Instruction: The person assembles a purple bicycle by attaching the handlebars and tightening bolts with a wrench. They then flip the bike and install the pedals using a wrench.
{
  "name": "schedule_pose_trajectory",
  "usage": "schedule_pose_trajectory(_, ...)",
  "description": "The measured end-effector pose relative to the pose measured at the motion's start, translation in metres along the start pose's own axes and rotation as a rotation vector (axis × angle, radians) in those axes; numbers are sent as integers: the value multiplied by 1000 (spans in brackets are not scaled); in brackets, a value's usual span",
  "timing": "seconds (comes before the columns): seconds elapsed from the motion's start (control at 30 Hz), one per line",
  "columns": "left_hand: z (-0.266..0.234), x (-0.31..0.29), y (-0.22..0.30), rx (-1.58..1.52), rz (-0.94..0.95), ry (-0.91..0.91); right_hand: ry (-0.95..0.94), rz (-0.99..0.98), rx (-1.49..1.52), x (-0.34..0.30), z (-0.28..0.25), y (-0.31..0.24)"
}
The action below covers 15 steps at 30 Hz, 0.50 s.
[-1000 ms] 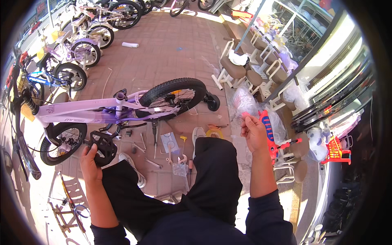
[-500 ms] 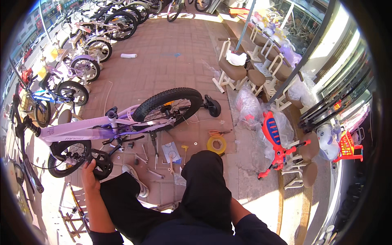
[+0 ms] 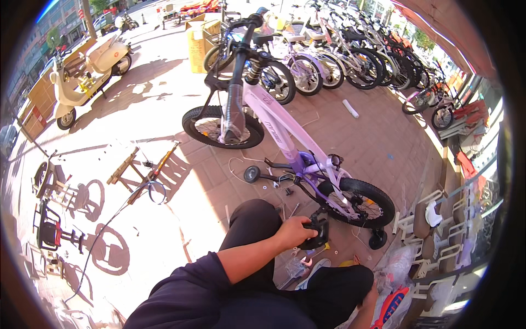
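Note:
A pink and purple bicycle (image 3: 280, 131) stands in front of me, its front wheel (image 3: 253, 137) at the far left and its rear wheel (image 3: 378, 198) at the right. My left hand (image 3: 294, 232) is closed around a black pedal (image 3: 318, 237) on the bicycle's near side. Beside the rear wheel is a small black training wheel (image 3: 378, 239). My right hand (image 3: 371, 301) is low beside my right knee, near the lower edge; its fingers are hidden.
Wrenches, a yellow-handled tool (image 3: 326, 247) and a clear plastic bag (image 3: 296, 268) lie on the paving. Stools (image 3: 422, 225) and a red-and-blue toy (image 3: 392, 307) line the right. Several bicycles (image 3: 364, 66) stand behind. A cream scooter (image 3: 82, 82) and a wooden rack (image 3: 125, 167) are at left.
My view has swung left, so the bicycle sits farther right in the picture and the scooter has come into sight. My left hand stays on the pedal.

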<state>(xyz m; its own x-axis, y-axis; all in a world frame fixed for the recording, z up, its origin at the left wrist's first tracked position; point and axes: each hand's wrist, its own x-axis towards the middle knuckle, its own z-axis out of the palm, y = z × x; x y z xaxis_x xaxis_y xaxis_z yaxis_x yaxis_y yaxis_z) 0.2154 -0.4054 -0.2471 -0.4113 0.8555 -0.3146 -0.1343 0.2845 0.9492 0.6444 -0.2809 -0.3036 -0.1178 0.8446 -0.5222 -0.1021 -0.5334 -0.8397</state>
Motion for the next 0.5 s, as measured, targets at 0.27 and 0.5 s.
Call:
schedule_pose_trajectory(0.27,14,-42,-42,226,101,-151,-210,-293,-1162,79,-31,-53)
schedule_pose_trajectory(0.5,-5,-45,-38,132,58,-80,-331,-381,-1328,64,53,-68)
